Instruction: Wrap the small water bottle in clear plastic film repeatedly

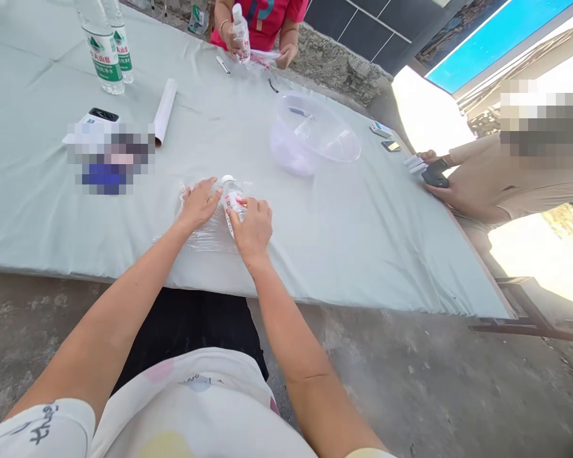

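A small clear plastic bottle [231, 198] with a white cap and a red-and-white label lies on a sheet of clear plastic film [204, 239] near the table's front edge. My right hand [254, 228] is closed around the lower part of the bottle from its right side. To the left of the bottle, my left hand [201, 203] rests on the crumpled film with its fingers stretched out. Its fingertips come close to the bottle's neck, and I cannot tell whether they touch it.
A translucent purple basin [291, 149] stands right of centre on the cloth-covered table [391, 216]. Two large water bottles [106, 60], a paper roll [165, 111] and a phone [104, 114] are at left. Across the table a person [272, 25] holds a similar bottle; another person stands at right.
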`<state>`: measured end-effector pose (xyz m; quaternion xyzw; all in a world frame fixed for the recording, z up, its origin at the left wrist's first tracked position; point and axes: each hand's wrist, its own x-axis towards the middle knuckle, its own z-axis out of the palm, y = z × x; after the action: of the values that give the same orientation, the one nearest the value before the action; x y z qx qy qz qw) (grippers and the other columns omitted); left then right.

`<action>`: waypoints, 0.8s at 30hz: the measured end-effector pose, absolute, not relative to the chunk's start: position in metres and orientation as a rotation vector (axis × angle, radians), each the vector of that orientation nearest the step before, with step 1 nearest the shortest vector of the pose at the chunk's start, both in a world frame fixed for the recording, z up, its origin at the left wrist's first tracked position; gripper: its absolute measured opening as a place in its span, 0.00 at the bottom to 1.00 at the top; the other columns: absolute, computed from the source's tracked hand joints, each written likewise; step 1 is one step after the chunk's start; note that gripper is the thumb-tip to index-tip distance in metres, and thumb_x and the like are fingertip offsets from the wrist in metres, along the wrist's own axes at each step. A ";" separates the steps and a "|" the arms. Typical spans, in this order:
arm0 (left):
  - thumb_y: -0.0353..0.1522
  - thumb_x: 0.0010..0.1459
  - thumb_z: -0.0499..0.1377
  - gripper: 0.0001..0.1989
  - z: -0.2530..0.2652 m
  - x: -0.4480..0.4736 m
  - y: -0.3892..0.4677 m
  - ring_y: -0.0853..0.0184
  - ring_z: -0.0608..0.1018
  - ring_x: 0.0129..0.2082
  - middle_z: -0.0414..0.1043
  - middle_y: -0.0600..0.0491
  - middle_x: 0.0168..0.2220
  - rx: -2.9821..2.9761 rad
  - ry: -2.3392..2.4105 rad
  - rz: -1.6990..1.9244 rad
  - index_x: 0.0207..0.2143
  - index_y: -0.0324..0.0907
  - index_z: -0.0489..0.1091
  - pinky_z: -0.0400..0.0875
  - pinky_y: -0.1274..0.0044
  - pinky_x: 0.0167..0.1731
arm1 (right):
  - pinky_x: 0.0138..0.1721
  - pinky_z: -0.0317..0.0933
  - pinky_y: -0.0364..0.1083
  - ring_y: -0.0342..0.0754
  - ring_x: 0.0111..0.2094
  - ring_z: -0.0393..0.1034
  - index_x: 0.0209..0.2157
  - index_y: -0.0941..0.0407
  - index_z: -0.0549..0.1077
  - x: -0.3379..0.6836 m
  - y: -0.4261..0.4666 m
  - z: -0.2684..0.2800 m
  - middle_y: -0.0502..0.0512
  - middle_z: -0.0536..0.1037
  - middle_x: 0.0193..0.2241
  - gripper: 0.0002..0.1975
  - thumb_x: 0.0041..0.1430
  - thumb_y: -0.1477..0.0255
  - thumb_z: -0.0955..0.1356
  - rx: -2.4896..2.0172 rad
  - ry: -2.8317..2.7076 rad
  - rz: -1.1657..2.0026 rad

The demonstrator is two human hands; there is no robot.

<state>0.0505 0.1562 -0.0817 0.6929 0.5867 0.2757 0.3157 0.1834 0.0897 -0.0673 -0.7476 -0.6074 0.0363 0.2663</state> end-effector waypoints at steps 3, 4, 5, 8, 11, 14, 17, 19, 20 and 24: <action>0.39 0.66 0.46 0.26 -0.079 0.038 0.156 0.61 0.67 0.65 0.65 0.48 0.66 1.671 1.466 0.896 0.63 0.43 0.65 0.53 0.67 0.67 | 0.44 0.62 0.52 0.57 0.47 0.65 0.49 0.57 0.73 0.151 0.082 -0.066 0.66 0.72 0.49 0.13 0.65 0.69 0.66 -1.979 -1.900 -0.066; 0.39 0.65 0.47 0.24 -0.079 0.034 0.155 0.61 0.68 0.63 0.68 0.49 0.64 1.639 1.441 0.940 0.60 0.43 0.67 0.57 0.69 0.64 | 0.43 0.62 0.52 0.57 0.47 0.65 0.51 0.57 0.72 0.143 0.080 -0.066 0.66 0.71 0.50 0.13 0.66 0.70 0.65 -1.985 -1.962 -0.099; 0.39 0.64 0.49 0.22 -0.078 0.031 0.154 0.61 0.71 0.61 0.71 0.50 0.61 1.613 1.421 0.969 0.57 0.44 0.69 0.61 0.70 0.61 | 0.42 0.62 0.52 0.58 0.47 0.65 0.52 0.57 0.72 0.136 0.078 -0.064 0.67 0.71 0.50 0.14 0.67 0.72 0.64 -2.001 -2.007 -0.124; 0.42 0.60 0.55 0.14 -0.073 0.027 0.151 0.60 0.76 0.50 0.77 0.51 0.49 1.542 1.445 0.951 0.42 0.45 0.73 0.67 0.70 0.53 | 0.41 0.62 0.53 0.57 0.47 0.65 0.54 0.59 0.71 0.123 0.074 -0.062 0.68 0.71 0.52 0.17 0.67 0.75 0.62 -2.053 -2.080 -0.142; 0.45 0.55 0.61 0.14 -0.062 0.034 0.152 0.60 0.75 0.47 0.76 0.51 0.47 1.502 1.514 0.874 0.34 0.45 0.68 0.67 0.70 0.50 | 0.41 0.63 0.54 0.58 0.48 0.65 0.56 0.60 0.70 0.123 0.073 -0.061 0.68 0.71 0.55 0.19 0.66 0.76 0.62 -2.062 -2.094 -0.110; 0.46 0.49 0.65 0.20 -0.050 0.048 0.156 0.57 0.74 0.51 0.72 0.48 0.52 1.504 1.581 0.777 0.39 0.45 0.66 0.65 0.67 0.52 | 0.43 0.63 0.57 0.62 0.51 0.63 0.58 0.59 0.69 0.129 0.074 -0.064 0.69 0.68 0.59 0.21 0.65 0.74 0.63 -2.045 -2.073 -0.057; 0.46 0.46 0.67 0.25 -0.047 0.060 0.160 0.53 0.72 0.54 0.69 0.44 0.55 1.551 1.665 0.693 0.42 0.45 0.64 0.61 0.63 0.56 | 0.45 0.62 0.61 0.65 0.53 0.62 0.59 0.57 0.69 0.136 0.070 -0.068 0.70 0.63 0.64 0.22 0.64 0.74 0.64 -1.999 -2.073 0.053; 0.46 0.48 0.67 0.24 -0.050 0.063 0.161 0.52 0.72 0.55 0.70 0.43 0.53 1.597 1.673 0.685 0.42 0.45 0.64 0.59 0.60 0.57 | 0.48 0.62 0.63 0.67 0.56 0.61 0.59 0.55 0.69 0.141 0.061 -0.069 0.69 0.62 0.66 0.22 0.64 0.74 0.63 -1.932 -2.093 0.130; 0.46 0.49 0.66 0.23 -0.052 0.063 0.161 0.53 0.73 0.54 0.72 0.45 0.50 1.615 1.655 0.697 0.43 0.45 0.64 0.59 0.60 0.58 | 0.50 0.61 0.64 0.67 0.59 0.60 0.59 0.54 0.70 0.143 0.054 -0.068 0.67 0.62 0.65 0.22 0.64 0.74 0.63 -1.882 -2.104 0.158; 0.47 0.57 0.59 0.19 -0.060 0.058 0.154 0.55 0.75 0.51 0.78 0.51 0.37 1.671 1.565 0.783 0.46 0.47 0.65 0.56 0.60 0.61 | 0.52 0.65 0.60 0.61 0.58 0.66 0.50 0.51 0.77 0.163 0.021 -0.053 0.62 0.74 0.57 0.15 0.64 0.70 0.65 -1.489 -2.184 0.560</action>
<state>0.0578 0.1543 -0.0601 0.6463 0.6050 0.3026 0.3533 0.1626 0.0211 -0.0530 -0.5380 -0.7888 0.2021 0.2182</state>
